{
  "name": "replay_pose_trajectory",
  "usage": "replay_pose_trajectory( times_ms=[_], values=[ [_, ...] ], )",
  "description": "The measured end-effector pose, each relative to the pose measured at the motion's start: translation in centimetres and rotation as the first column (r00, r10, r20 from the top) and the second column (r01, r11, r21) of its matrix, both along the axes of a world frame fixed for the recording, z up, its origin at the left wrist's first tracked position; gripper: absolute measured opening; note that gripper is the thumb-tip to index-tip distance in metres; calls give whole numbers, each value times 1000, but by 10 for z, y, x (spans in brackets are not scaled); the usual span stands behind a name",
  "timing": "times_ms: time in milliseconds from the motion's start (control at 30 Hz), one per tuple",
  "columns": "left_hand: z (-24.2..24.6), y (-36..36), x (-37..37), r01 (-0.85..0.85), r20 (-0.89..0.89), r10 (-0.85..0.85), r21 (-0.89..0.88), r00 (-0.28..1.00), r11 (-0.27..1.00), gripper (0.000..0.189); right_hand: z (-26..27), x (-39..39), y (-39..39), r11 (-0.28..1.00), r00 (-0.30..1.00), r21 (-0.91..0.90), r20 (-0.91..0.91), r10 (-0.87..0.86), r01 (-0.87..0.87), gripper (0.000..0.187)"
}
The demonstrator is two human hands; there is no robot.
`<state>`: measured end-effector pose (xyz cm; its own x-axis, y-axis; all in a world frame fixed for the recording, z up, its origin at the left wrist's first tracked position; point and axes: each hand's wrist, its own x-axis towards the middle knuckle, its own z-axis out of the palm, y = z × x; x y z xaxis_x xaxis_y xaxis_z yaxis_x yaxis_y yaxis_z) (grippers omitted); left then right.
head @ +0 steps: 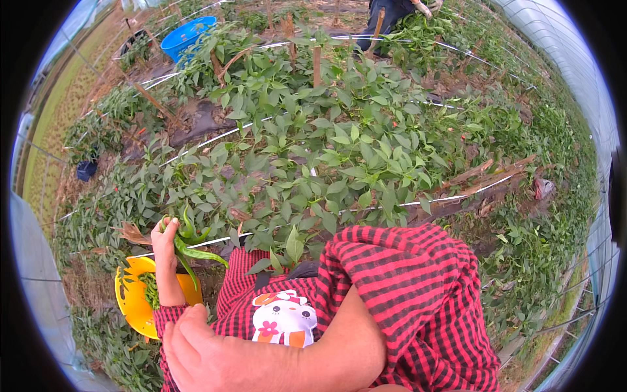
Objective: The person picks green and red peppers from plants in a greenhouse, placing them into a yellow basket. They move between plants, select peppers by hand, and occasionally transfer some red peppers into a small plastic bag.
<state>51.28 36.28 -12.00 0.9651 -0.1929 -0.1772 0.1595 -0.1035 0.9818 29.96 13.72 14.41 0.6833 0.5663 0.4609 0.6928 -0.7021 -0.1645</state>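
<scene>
My left hand (pixel 165 237) is closed on several long green chili peppers (pixel 188 250), which dangle to its right in front of the plants. Under that forearm stands a yellow plastic bucket (pixel 134 313) with cut-looking gaps in its rim and green peppers (pixel 151 290) inside. My right hand (pixel 196 348) is bent across my checked apron at the bottom, close to the camera. Its fingers curl away, and whether anything is inside them is hidden. Leafy pepper plants (pixel 338 157) grow in front of me.
White support strings (pixel 436 200) run along the rows between wooden stakes (pixel 317 66). A blue tub (pixel 188 36) stands at the upper left. Another person's gloved hands (pixel 427 7) are among plants at the top right. Broken wooden pieces (pixel 490 175) lie at the right. Plastic greenhouse walls curve along both sides.
</scene>
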Motion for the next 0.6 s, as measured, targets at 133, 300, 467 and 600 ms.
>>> replay_pose_trajectory(
  times_ms=[133, 300, 467, 600],
  values=[
    [-1, -1, 3, -27, -54, 29, 27, 998, 999, 10, -1, -5, -6, 1000, 1000, -25, -14, -3, 3, 23],
    [-8, 1, 7, -22, -70, 24, 34, 997, 999, 9, 0, -11, -20, 998, 999, -59, -49, 6, -9, 21],
    [-14, 4, 3, -108, -101, 106, -16, 989, 994, 10, -18, -12, -58, 991, 967, 7, -216, 133, -135, 27],
    [-17, 10, -3, -180, -221, 128, -232, 967, 956, 12, -78, 20, -117, 922, 857, 385, -488, 164, 43, 27]
  ],
)
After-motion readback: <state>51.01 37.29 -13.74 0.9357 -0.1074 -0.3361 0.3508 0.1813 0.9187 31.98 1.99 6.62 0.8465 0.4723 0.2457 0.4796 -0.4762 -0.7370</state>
